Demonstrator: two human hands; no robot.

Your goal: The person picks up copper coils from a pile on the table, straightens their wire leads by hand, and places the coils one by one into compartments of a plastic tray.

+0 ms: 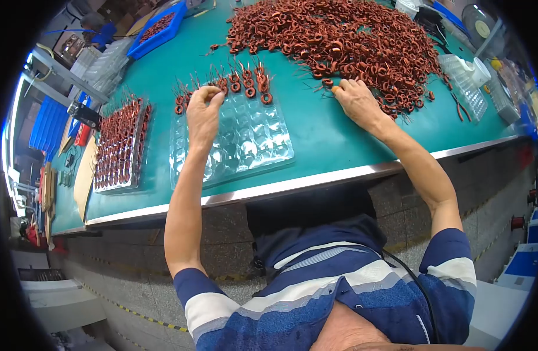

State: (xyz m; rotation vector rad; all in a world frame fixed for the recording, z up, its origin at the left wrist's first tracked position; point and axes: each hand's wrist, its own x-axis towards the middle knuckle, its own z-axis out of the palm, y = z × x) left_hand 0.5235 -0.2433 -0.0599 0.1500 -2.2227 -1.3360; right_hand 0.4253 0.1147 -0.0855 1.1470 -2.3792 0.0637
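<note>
A clear plastic tray (245, 137) lies on the green table, its far pockets filled with red-brown wire-leaded coils (249, 92). Over the tray's filled far-left part is my left hand (205, 111), thumb and forefinger curled toward each other around a red-brown coil at the fingertips. To the right, my right hand (358, 102) reaches to the near edge of a big heap of loose coils (351, 44). Its fingers are bent and pressed together by a few coils; what they hold, if anything, is hidden.
A stack of filled trays (120, 146) stands at the left. Behind it are empty clear trays (105, 70) and a blue bin (158, 29) with coils. Pliers (461, 108), clear trays and a white cup (478, 71) lie at the right. The table's metal edge (292, 184) runs in front.
</note>
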